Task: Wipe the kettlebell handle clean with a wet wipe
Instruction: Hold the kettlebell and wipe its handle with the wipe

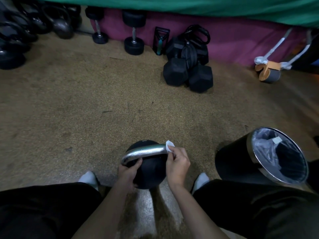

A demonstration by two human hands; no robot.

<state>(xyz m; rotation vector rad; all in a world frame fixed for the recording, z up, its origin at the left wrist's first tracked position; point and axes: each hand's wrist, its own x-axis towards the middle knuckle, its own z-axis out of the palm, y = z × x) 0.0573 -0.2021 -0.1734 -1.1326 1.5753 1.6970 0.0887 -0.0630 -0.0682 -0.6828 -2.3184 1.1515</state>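
Observation:
A black kettlebell (151,171) with a shiny metal handle (143,151) stands on the floor between my feet. My left hand (128,171) grips the kettlebell's left side, fingers curled under the handle's left end. My right hand (177,163) pinches a small white wet wipe (169,145) and presses it against the handle's right end. Part of the wipe sticks up above my fingers.
A black bin (245,161) lined with a clear bag lies tilted at my right. Hex dumbbells (188,73) and round dumbbells (133,33) stand by the far wall. Several kettlebells (20,31) crowd the far left. An ab roller (268,70) rests far right.

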